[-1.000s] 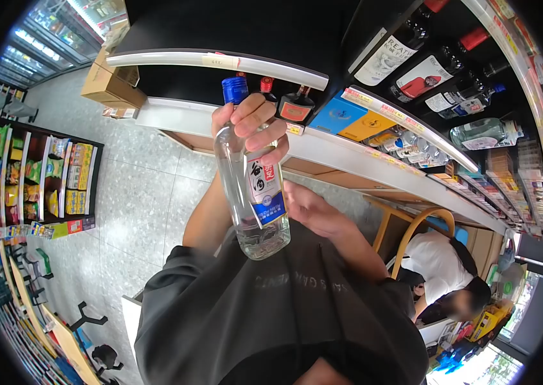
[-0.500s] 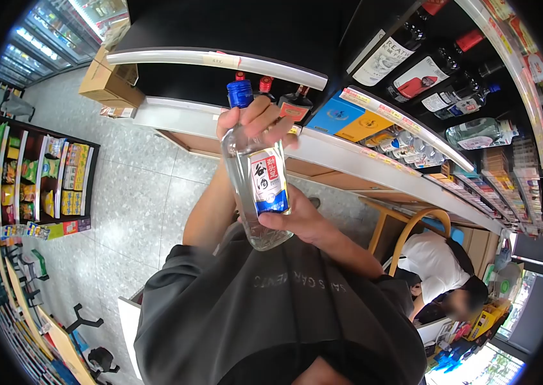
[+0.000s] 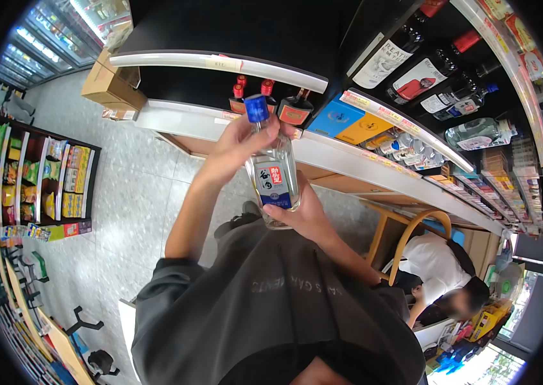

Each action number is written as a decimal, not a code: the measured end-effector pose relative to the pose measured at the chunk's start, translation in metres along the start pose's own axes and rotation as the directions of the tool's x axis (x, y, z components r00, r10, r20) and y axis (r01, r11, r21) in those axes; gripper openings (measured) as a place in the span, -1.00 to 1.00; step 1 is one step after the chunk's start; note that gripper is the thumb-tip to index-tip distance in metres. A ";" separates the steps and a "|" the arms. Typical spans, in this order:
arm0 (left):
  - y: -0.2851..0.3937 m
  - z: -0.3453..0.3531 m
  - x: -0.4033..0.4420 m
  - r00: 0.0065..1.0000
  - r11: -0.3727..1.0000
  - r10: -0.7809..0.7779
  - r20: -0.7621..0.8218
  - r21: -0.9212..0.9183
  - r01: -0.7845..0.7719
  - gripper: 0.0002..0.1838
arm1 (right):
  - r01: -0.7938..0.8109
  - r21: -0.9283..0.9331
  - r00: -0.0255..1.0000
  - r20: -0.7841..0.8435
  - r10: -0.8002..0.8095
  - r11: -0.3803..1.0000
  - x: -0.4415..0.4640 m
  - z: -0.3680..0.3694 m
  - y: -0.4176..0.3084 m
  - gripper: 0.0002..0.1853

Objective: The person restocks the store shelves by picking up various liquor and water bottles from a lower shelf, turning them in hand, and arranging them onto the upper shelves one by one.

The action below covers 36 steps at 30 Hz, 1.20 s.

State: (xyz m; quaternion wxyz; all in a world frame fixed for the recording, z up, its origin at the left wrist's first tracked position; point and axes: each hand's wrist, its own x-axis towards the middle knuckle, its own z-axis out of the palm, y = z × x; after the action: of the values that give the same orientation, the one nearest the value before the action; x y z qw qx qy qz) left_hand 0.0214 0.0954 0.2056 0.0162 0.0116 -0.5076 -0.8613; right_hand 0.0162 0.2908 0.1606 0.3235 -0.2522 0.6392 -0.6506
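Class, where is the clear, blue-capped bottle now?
The bottle is near the head view's middle, left hand at its neck, right hand near its base.

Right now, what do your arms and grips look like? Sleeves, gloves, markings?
Human, no gloves. Left grip and right grip: ordinary fingers and thumb; no ring, watch or cable shows. Forearms bare. Sleeves: short, dark grey, loose, plain, part of a top with faint pale lettering across the chest.
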 end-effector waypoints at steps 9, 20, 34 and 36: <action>-0.058 -0.016 -0.032 0.852 0.990 0.057 -0.521 0.142 0.020 -0.74 | -0.058 -0.385 0.998 -0.041 0.046 0.921 -0.005 0.019 0.027 -0.24; 0.054 -0.010 -0.035 0.739 0.854 0.493 -0.459 0.417 -0.311 -0.84 | 0.308 -0.695 0.900 -0.008 -0.435 0.650 0.076 0.041 -0.024 -0.25; 0.200 -0.082 0.037 0.296 0.214 0.950 -0.097 0.893 -0.396 -0.76 | 0.769 -0.623 0.548 0.757 -0.356 -0.140 0.045 -0.011 -0.247 -0.81; 0.227 -0.116 0.060 0.310 0.190 0.946 -0.094 0.937 -0.295 -0.72 | 0.776 -0.587 0.485 0.789 -0.378 -0.231 0.032 -0.011 -0.256 -0.82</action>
State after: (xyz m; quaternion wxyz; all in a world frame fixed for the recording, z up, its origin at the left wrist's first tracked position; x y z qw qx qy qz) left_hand -0.0309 -0.1180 0.3479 0.5869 0.0999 -0.7244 -0.3476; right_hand -0.0382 0.2675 0.4121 -0.1731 -0.7636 0.6125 -0.1090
